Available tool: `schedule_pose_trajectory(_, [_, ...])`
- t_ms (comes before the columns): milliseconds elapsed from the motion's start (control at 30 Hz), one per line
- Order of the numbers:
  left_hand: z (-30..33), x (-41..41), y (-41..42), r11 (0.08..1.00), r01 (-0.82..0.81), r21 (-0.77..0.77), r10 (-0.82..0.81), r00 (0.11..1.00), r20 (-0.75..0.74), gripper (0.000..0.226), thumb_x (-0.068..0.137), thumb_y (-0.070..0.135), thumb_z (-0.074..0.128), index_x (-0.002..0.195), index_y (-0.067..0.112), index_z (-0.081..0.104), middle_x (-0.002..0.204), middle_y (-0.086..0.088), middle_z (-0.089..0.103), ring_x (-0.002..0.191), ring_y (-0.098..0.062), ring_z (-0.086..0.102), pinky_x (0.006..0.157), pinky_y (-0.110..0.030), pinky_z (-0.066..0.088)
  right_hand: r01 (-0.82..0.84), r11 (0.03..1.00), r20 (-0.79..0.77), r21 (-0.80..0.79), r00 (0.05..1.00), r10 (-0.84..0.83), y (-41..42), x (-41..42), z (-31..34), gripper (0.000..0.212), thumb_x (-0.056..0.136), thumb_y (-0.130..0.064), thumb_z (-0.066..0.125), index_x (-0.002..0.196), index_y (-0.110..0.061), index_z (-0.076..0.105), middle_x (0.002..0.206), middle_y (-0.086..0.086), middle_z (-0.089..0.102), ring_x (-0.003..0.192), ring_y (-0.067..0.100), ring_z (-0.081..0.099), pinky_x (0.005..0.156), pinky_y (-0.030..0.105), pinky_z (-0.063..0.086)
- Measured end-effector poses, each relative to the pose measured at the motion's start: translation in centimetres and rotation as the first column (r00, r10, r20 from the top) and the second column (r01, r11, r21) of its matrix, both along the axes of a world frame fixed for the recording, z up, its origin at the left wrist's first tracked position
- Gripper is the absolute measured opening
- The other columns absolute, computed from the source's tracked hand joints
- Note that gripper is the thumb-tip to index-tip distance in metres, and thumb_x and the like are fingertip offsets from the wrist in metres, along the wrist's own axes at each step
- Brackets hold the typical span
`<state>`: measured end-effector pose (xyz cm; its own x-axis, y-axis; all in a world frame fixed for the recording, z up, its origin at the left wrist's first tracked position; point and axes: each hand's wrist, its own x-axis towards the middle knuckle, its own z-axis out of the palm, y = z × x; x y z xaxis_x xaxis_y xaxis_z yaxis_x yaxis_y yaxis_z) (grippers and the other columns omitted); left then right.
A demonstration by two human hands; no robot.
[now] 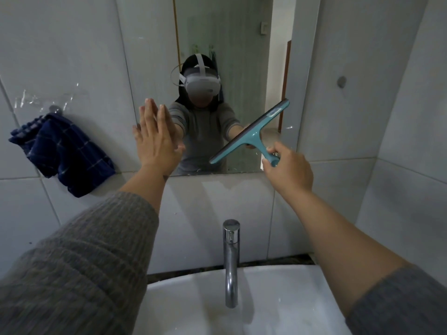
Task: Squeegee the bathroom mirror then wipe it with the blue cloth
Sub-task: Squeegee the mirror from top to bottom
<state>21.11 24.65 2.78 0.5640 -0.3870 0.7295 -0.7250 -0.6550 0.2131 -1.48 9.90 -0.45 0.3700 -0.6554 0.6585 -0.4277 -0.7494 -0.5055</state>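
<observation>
The bathroom mirror [229,32] hangs on the tiled wall above the sink. My right hand [289,169] grips the handle of a teal squeegee [251,134], whose blade lies slanted against the mirror's lower right part. My left hand [154,139] rests flat with straight fingers on the mirror's lower left edge and holds nothing. The dark blue checked cloth [65,151] hangs from a wall hook to the left of the mirror, apart from both hands.
A chrome tap [231,259] stands over the white sink [278,308] directly below my arms. Grey tiled walls enclose both sides; the right wall [411,141] angles in close. The mirror reflects a person wearing a headset.
</observation>
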Motion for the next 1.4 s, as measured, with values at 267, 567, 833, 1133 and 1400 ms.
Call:
schedule_pose_trajectory(267, [-0.7,-1.0,-1.6,0.996,0.026,0.084,-0.041,0.983,0.178,0.079,0.091,0.040,0.055,0.151,0.033,0.005,0.160,-0.005,-0.013,0.146,-0.030,-0.014,0.116,-0.057,0.002,-0.056,0.962,0.226,0.267,0.974,-0.006,0.0,-0.3,-3.3,0.010,0.087,-0.024,0.066,0.088,-0.019,0.058,0.088,-0.002,0.063,0.069,0.020,0.057,0.050,0.025,0.043])
schedule_pose_trajectory(567, [-0.7,-0.1,-1.0,0.991,0.017,0.130,-0.040,0.983,0.178,0.082,0.090,0.044,0.056,0.152,0.032,0.003,0.160,-0.007,-0.012,0.146,-0.032,-0.011,0.116,-0.051,0.012,-0.242,0.775,0.490,0.585,0.866,-0.100,2.7,2.0,-6.6,0.008,0.089,-0.021,0.065,0.092,-0.021,0.057,0.082,0.008,0.066,0.048,0.020,0.056,0.039,0.024,0.043])
schedule_pose_trajectory(833, [-0.6,-0.6,-0.7,0.990,0.017,0.138,-0.038,0.987,0.155,0.079,0.092,0.044,0.052,0.152,0.033,0.001,0.160,-0.005,-0.013,0.146,-0.030,-0.012,0.116,-0.051,0.015,-0.264,0.755,0.450,0.601,0.892,-0.046,6.1,3.9,-8.0,0.011,0.089,-0.020,0.065,0.089,-0.023,0.054,0.086,0.008,0.068,0.058,0.024,0.064,0.052,0.036,0.057])
schedule_pose_trajectory(1133, [-1.7,-1.2,-1.1,0.991,0.037,0.127,-0.055,0.989,0.140,0.077,0.093,0.041,0.049,0.152,0.031,0.000,0.160,-0.007,-0.013,0.146,-0.030,-0.011,0.117,-0.049,0.009,-0.088,0.865,0.178,0.494,0.984,-0.002,6.5,2.6,-8.6,0.008,0.091,-0.019,0.062,0.090,-0.019,0.054,0.083,-0.003,0.058,0.063,0.012,0.056,0.052,0.024,0.045])
schedule_pose_trajectory(1400, [-6.2,-5.3,-2.6,0.875,0.408,0.260,-0.460,0.869,0.184,0.061,0.087,0.037,0.063,0.142,0.025,0.038,0.156,-0.008,0.024,0.146,-0.031,0.012,0.114,-0.060,0.017,-0.014,0.875,-0.057,0.485,0.997,0.047,4.6,-2.2,-6.0,0.012,0.084,-0.027,0.067,0.091,-0.023,0.058,0.075,-0.001,0.064,0.056,0.020,0.062,0.053,0.028,0.050])
